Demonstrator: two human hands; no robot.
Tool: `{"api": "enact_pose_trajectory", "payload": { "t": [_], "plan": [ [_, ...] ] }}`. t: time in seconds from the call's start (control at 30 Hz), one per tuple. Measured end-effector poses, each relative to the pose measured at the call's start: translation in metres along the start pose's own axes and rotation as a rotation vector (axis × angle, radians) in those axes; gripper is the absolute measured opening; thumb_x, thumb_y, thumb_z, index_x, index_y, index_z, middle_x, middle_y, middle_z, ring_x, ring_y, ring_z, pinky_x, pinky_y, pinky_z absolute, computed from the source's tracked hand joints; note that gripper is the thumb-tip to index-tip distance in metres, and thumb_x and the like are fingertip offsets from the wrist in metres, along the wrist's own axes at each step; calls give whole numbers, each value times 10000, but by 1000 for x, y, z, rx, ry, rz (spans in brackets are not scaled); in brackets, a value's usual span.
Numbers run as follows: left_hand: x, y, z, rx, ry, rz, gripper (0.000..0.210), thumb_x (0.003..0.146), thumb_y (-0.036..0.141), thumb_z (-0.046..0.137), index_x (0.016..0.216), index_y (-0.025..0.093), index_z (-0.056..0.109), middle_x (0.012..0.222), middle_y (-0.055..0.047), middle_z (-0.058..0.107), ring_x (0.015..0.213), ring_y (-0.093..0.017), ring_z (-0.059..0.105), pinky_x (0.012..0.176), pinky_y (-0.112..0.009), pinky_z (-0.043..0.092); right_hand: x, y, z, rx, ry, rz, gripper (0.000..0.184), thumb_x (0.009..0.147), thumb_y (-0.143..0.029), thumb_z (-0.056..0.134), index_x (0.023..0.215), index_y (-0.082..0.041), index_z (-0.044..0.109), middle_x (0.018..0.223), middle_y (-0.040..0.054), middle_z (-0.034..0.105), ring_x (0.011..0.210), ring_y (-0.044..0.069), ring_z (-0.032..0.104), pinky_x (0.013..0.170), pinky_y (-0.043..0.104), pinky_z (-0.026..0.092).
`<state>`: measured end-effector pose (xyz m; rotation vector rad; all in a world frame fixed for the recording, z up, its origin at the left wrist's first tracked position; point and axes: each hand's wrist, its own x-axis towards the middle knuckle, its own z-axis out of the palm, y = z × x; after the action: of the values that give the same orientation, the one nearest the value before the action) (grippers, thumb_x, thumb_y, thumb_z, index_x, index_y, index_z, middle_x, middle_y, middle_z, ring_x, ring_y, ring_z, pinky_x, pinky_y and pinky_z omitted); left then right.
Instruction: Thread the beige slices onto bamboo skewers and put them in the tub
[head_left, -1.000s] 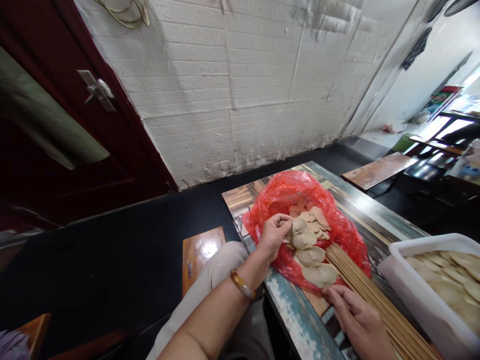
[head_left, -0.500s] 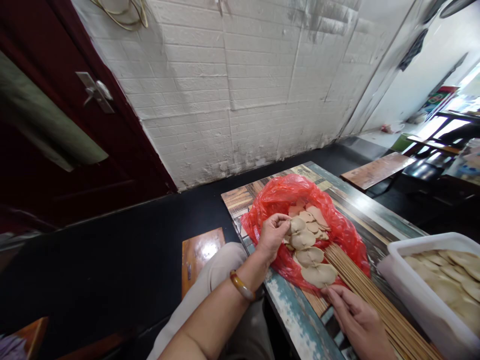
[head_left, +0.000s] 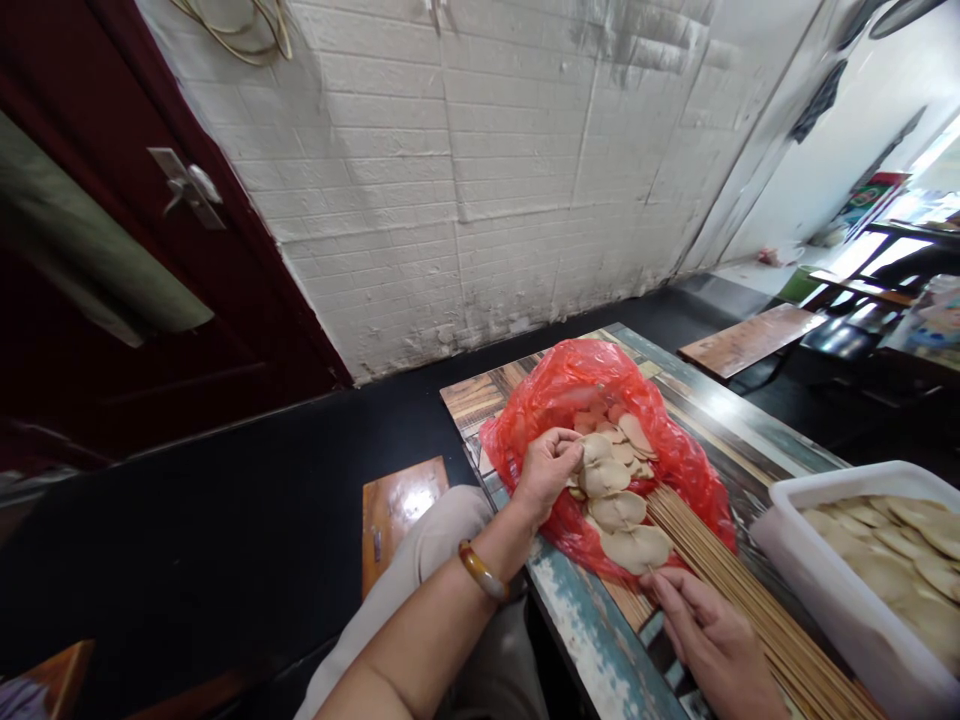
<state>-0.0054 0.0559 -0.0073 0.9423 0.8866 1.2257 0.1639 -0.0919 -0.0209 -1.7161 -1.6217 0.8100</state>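
Between my hands runs a row of thin, round beige slices [head_left: 636, 549], apparently threaded on a skewer that they mostly cover. My left hand [head_left: 550, 468], with thumb and fingers pinched, grips the edge of the slice at the far end. At the near end my right hand [head_left: 709, 625] is closed on the thin tip of the skewer. Below the row lies an opened red plastic bag [head_left: 694, 465] with more loose slices [head_left: 634, 435] in it. A bundle of bamboo skewers [head_left: 739, 580] rests partly on the bag, just right of the row.
A white plastic tub [head_left: 825, 590] heaped with larger beige slices [head_left: 885, 550] stands at the table's right. The wood-patterned table [head_left: 566, 600] has its left edge by my knee. A wooden stool [head_left: 401, 510] and a bench [head_left: 754, 338] stand nearby.
The camera view has shifted slightly. Both hands keep their grips, and the row of slices stays between them with no clear change.
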Motion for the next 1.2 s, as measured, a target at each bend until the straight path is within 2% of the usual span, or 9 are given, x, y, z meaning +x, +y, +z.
{"api": "enact_pose_trajectory", "payload": {
  "t": [0.17,0.27,0.37,0.5,0.7,0.8,0.93,1.1,1.2],
  "plan": [
    [0,0,1,13,-12,-26,289,630,339,665,821,131,605,592,32,503,499,-48,403,481,-162,302,-1,-8,6,60,115,29,376,815,-505,429,757,-190,627,545,-4,561,432,122,459,438,226,380],
    [1,-2,1,9,-18,-34,282,622,330,676,814,134,613,592,32,516,506,-47,422,477,-158,305,-1,-13,8,125,92,67,364,806,-506,441,760,-190,616,464,-37,472,399,113,414,408,220,342],
    [0,-1,1,-100,-41,-64,296,631,346,679,828,137,606,651,15,557,529,-53,468,482,-159,331,-1,-16,6,210,51,101,347,800,-501,460,767,-186,601,426,-64,383,379,104,373,384,212,301],
    [-2,7,1,-303,-127,-159,369,695,456,612,884,140,597,707,-30,597,566,-83,538,513,-183,404,1,-21,3,335,-2,155,354,789,-516,478,779,-178,581,426,-78,349,379,91,339,388,207,260],
    [-6,18,3,-454,-260,-289,382,730,500,560,837,134,585,637,-38,587,586,-111,583,606,-226,467,-1,-30,3,514,52,203,373,786,-553,463,766,-187,533,400,-97,317,356,72,261,377,200,194],
    [-15,20,11,-482,-289,-341,410,738,513,543,900,138,577,722,-59,620,600,-109,590,611,-229,471,-2,-30,3,587,71,224,367,788,-557,460,772,-195,513,401,-105,304,340,63,234,352,187,159],
    [-35,20,28,-453,-394,-348,442,736,499,556,996,142,582,833,-92,642,645,-121,601,621,-233,467,-1,-27,2,669,99,201,338,814,-519,463,831,-184,512,410,-113,319,338,45,204,339,169,127],
    [-57,13,48,-390,-363,-295,327,699,333,657,952,129,617,835,-82,653,658,-114,597,618,-205,454,-2,-29,3,701,113,172,339,817,-516,466,823,-180,513,403,-117,332,320,35,199,320,158,124],
    [-67,8,51,-398,-344,-319,317,695,321,663,943,131,617,847,-84,651,689,-128,601,645,-221,462,-3,-32,4,693,129,141,347,824,-513,455,822,-172,521,409,-116,336,322,32,208,324,152,134]
  ]
}}
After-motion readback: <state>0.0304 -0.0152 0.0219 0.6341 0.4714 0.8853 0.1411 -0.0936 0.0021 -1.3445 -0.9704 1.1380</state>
